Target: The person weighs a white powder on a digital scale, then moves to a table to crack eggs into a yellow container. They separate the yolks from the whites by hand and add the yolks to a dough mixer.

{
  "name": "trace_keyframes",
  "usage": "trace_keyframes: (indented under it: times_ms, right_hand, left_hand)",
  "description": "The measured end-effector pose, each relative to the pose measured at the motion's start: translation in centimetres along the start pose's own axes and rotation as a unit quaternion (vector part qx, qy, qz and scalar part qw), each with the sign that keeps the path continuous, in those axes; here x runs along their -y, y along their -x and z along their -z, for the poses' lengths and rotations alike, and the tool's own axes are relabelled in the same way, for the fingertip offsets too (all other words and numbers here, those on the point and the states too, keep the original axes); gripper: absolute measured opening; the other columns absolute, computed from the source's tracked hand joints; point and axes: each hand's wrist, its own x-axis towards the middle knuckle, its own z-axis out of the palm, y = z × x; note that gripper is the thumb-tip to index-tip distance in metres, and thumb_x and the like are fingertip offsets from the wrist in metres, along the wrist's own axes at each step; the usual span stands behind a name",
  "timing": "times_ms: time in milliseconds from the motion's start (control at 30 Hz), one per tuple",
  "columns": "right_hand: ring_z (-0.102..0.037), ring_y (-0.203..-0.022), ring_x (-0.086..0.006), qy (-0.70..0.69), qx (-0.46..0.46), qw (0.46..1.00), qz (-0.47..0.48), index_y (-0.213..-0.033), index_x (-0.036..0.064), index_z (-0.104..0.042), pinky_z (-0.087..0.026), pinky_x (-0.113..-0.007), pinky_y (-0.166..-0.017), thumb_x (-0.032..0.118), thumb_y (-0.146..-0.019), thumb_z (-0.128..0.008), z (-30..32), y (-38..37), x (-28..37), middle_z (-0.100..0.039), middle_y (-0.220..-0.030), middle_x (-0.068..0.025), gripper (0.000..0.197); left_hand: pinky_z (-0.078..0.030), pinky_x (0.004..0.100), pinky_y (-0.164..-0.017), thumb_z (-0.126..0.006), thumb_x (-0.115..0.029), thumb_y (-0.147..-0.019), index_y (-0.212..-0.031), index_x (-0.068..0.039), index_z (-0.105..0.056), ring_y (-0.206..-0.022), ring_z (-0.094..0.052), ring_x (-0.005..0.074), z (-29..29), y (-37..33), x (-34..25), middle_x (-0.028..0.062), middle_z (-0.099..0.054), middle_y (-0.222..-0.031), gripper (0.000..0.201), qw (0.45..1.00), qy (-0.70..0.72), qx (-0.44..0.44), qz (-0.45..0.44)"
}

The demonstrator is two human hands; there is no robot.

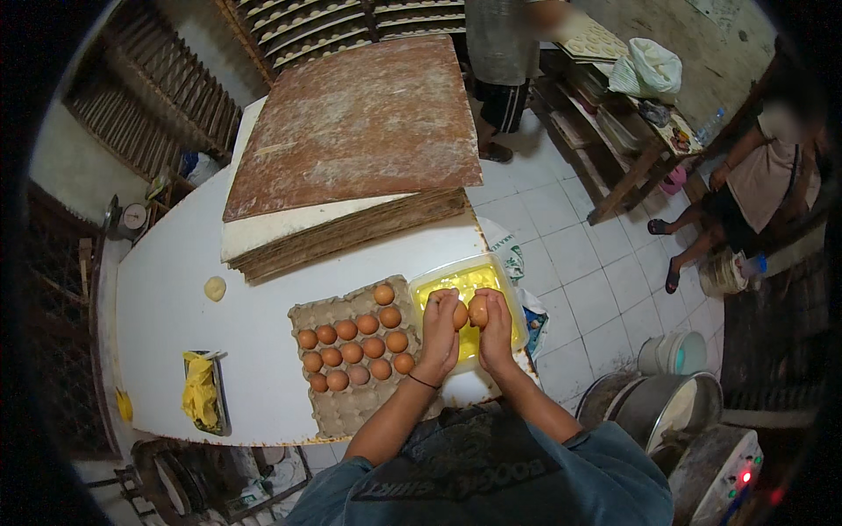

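Note:
My left hand (438,335) is closed around a brown egg (460,316). In my right hand (497,331) a second brown egg (478,310) is gripped, the two eggs side by side and very close; I cannot tell if they touch. Both are held over a clear plastic tub (519,309) with yellow liquid, likely egg, in it. Left of the tub lies a grey cardboard egg tray (338,421). Several brown eggs (352,351) fill its middle rows, while cups at its near and far sides hold none.
Stacked boards (351,131) cover the table's far side. A dough ball (215,288) and a small tray with yellow plastic (200,393) lie left on the white table (263,324). Two people stand or sit beyond. Metal drums (671,412) and a bucket (660,355) stand right.

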Motion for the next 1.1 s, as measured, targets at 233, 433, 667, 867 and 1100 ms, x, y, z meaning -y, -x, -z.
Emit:
trace_keyframes:
  times_ms: [233,433,667,867,1100]
  right_hand:
    - [-0.05,-0.08,-0.0125,-0.156,-0.024,0.984,-0.08,-0.1,0.0057,-0.051,-0.043,-0.025,-0.064,0.025,-0.094,-0.037,0.2,-0.2,0.6,-0.051,-0.094,-0.0054,0.025]
    - [-0.049,-0.085,-0.0131,-0.15,-0.04,0.985,-0.079,-0.098,0.0051,-0.052,-0.042,-0.025,-0.075,0.024,-0.093,-0.038,-0.4,-0.2,-0.1,-0.052,-0.094,-0.0053,0.024]
    - [-0.052,-0.079,-0.0127,-0.169,-0.088,0.976,-0.11,-0.096,0.0076,-0.053,-0.041,-0.024,-0.066,0.025,-0.09,-0.041,-0.1,-0.7,-0.9,-0.054,-0.089,-0.0042,0.022]
    - [-0.049,-0.079,-0.0133,-0.258,-0.118,0.941,-0.183,-0.097,0.0111,-0.053,-0.037,-0.028,-0.064,0.033,-0.088,-0.044,1.3,-1.6,-0.2,-0.054,-0.088,-0.002,0.025]
    - [-0.037,-0.064,-0.0071,-0.201,0.037,0.956,-0.21,-0.095,0.0153,-0.051,-0.033,-0.024,-0.061,0.018,-0.079,-0.048,4.8,-2.4,-2.1,-0.044,-0.075,0.0021,0.016]
  left_hand:
    - [-0.037,0.0225,-0.079,-0.053,-0.018,-0.089,-0.098,-0.004,-0.047,-0.083,-0.044,0.009,0.9,-0.4,0.1,0.0021,-0.047,-0.089,0.017,1.0,0.015,-0.003,-0.01]
    - [-0.037,0.0221,-0.08,-0.054,-0.019,-0.089,-0.095,-0.004,-0.049,-0.085,-0.044,0.0084,0.7,-0.6,0.8,0.002,-0.048,-0.09,0.016,1.0,-0.017,0.0,-0.013]
    - [-0.037,0.0221,-0.078,-0.054,-0.022,-0.089,-0.097,-0.004,-0.047,-0.085,-0.044,0.0085,1.1,-1.2,2.1,0.0028,-0.048,-0.089,0.021,0.999,-0.025,-0.016,-0.012]
    - [-0.04,0.0229,-0.078,-0.052,-0.021,-0.089,-0.101,-0.003,-0.048,-0.084,-0.046,0.0096,3.7,-3.0,3.1,0.0011,-0.048,-0.09,0.022,0.997,0.044,-0.06,-0.016]
    - [-0.039,0.0218,-0.076,-0.048,-0.004,-0.08,-0.098,-0.001,-0.048,-0.081,-0.046,0.0109,5.9,-1.9,1.3,0.003,-0.047,-0.087,0.017,0.996,0.078,0.042,-0.012]
